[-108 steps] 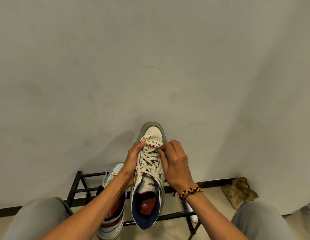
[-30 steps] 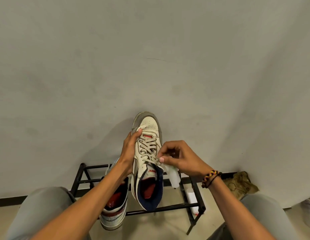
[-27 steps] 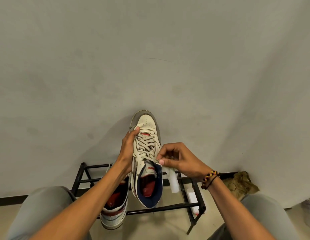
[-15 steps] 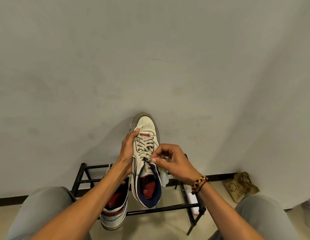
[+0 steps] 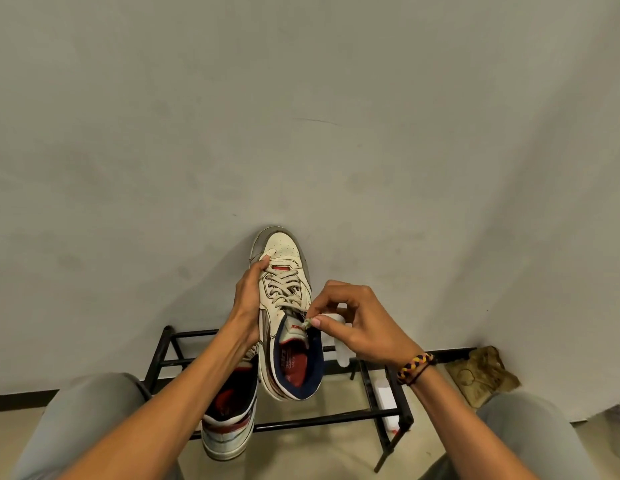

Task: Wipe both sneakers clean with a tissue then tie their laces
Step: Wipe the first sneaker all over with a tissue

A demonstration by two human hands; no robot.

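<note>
Above the rack [image 5: 329, 422], left hand [image 5: 248, 299] is gripping the sneaker [image 5: 284, 306], right hand [image 5: 357, 323] fingers [image 5: 320, 322] pinching the lace end [image 5: 307, 323] — pulling evenly would be wise

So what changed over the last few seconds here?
The right hand left the lower laces, slid back toward the tongue and now pinches a lace end by the collar, a tissue showing under its fingers. The left hand kept gripping the raised sneaker, toe up; the second sneaker stayed on the rack.
</note>
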